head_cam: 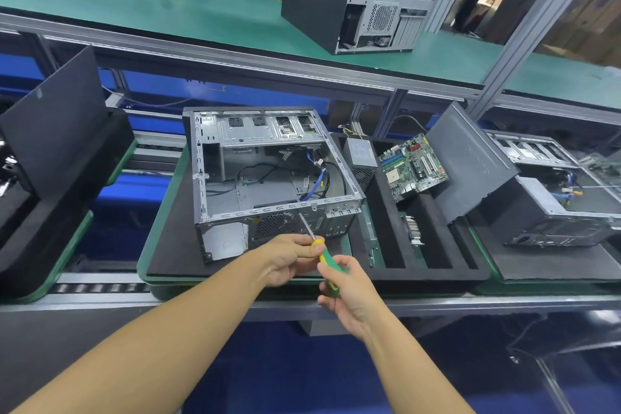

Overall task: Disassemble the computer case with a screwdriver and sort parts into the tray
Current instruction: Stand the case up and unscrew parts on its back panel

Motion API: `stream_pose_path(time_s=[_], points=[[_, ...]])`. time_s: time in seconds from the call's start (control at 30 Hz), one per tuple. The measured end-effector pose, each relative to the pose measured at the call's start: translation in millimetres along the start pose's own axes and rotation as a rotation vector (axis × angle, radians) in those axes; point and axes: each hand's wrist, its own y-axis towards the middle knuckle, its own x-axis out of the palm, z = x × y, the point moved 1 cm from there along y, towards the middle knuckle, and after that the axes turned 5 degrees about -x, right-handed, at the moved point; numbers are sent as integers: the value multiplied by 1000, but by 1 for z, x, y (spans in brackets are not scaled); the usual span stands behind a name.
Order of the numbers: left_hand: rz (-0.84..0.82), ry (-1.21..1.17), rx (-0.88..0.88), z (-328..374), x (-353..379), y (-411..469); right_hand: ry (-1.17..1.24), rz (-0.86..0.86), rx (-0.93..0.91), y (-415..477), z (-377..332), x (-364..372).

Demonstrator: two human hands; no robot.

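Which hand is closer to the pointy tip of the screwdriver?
Left. The left hand pinches the screwdriver where the shaft meets the handle; the right hand grips the handle farther back.

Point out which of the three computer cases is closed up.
The black metal computer case on the upper green shelf. The grey case at centre and the far-right case show bare insides.

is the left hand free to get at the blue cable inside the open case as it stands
Probably yes, once it lets go: the left hand pinches the screwdriver, but the case is open on top and nothing covers the blue cable.
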Motion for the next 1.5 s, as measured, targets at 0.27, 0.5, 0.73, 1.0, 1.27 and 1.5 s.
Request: stream_pose_path(time_s=[0.27, 0.5, 0.73, 1.0, 1.27, 1.5], points=[[-97, -83, -7, 5, -4, -6, 110, -42, 62, 0, 1, -1], [221, -168, 84, 11, -8, 14, 61, 27, -39, 8, 9, -3], [348, -406, 162, 17, -1, 30, -27, 81, -129, 5, 7, -3], [344, -416, 154, 19, 2, 35, -141, 57, -133, 4, 4, -9], [296, -367, 137, 11, 8, 35, -230, 12, -136, 1, -3, -34], [248, -280, 160, 3, 31, 49, 51, -10, -272, 10, -28, -64]])
